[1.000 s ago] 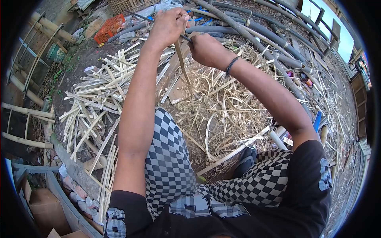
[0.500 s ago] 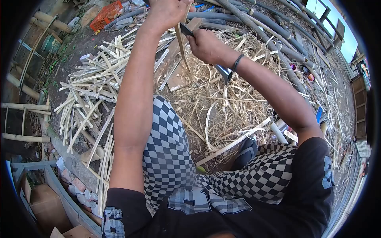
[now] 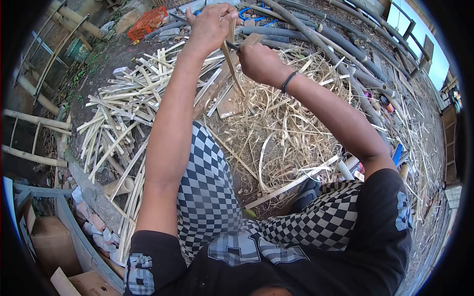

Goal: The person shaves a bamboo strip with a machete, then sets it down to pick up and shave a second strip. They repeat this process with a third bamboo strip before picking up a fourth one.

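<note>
Basically, L hand (image 3: pixel 211 27) is closed round the upper part of a long, thin tan bamboo strip (image 3: pixel 233 70), held at a steep slant in the far middle of the scene. Can't tell if its low end touches the ground. R hand (image 3: pixel 261 61), w/ a thin black wristband (image 3: pixel 288 82) just below it, is curled tight on a dark, narrow metal blade (image 3: pixel 232 47) that meets the strip's right side; exact grip hidden.

Below & right: big spread of curly, straw-coloured shavings (image 3: pixel 291 128). Left: messy pile of pale split-bamboo sticks (image 3: pixel 111 113). A flat brown cardboard pc (image 3: pixel 228 104) lies b/w them. Far left, an orange plastic crate (image 3: pixel 147 23); far right, long grey-green bamboo poles (image 3: pixel 340 47). Near left, an open brown cardboard box (image 3: pixel 55 244).
</note>
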Motion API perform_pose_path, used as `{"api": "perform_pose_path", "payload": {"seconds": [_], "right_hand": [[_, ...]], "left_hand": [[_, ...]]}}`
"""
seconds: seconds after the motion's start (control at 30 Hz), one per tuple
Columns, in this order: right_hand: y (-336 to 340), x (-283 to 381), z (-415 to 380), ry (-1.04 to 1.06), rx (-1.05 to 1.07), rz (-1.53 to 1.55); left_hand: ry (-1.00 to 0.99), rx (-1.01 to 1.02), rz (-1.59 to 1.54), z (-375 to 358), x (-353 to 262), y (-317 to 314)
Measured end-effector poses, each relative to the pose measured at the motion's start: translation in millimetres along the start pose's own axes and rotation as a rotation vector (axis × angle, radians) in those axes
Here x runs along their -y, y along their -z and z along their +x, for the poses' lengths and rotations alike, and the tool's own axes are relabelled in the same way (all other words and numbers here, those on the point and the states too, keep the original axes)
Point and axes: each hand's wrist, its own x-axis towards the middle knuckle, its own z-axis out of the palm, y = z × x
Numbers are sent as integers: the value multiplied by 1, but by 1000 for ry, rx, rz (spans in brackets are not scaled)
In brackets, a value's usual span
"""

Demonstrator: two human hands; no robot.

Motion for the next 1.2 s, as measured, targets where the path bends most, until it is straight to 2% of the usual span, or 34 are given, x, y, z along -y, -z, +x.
{"api": "perform_pose_path", "payload": {"seconds": [0.03,0.1,0.2,0.23,0.27,0.33,0.37,0.4,0.47,0.5,0.57,0.6,0.67,0.87,0.93,0.97,1.0,1.07,1.13,1.2], "right_hand": [[11,5,2,8,-7,-1],[33,10,6,-239,316,446],[31,10,4,-142,239,468],[28,14,5,-145,153,471],[26,13,5,-149,171,475],[36,25,3,-251,53,586],[20,23,3,-177,-57,567],[-5,25,-6,-158,-63,560],[-41,5,-10,-93,72,308],[-35,9,-7,-91,63,305],[-21,16,-2,-266,264,433],[-27,13,-2,-264,262,432],[-46,3,-4,-77,67,149],[-33,14,-5,-57,53,32],[-30,13,-1,-53,87,32],[-42,4,5,11,49,-20],[-34,5,10,17,39,-21],[-10,11,21,-189,386,358],[-7,16,19,-204,377,393],[-16,22,11,-90,49,438]], "left_hand": [[16,-20,116,-1,5,-2],[10,-63,238,-3,10,-2],[-62,-77,262,-6,8,0],[-2,-42,229,-5,8,2],[15,-37,223,-4,9,3],[-7,-123,39,-3,-2,4],[-44,-154,136,-6,-2,-1],[-19,-148,123,-10,3,1],[-75,-97,57,-8,7,11],[35,-48,154,-10,-3,16],[63,-42,159,-6,1,17],[100,-28,156,-7,4,16],[119,-31,173,-9,9,16],[97,-79,178,-18,11,22],[154,-63,71,-19,8,25],[171,-31,-107,-17,8,27],[163,-36,-99,-17,11,27],[54,-118,-33,-18,20,26],[87,-103,-51,-18,17,27],[-2,-133,-27,-18,18,25]]}}
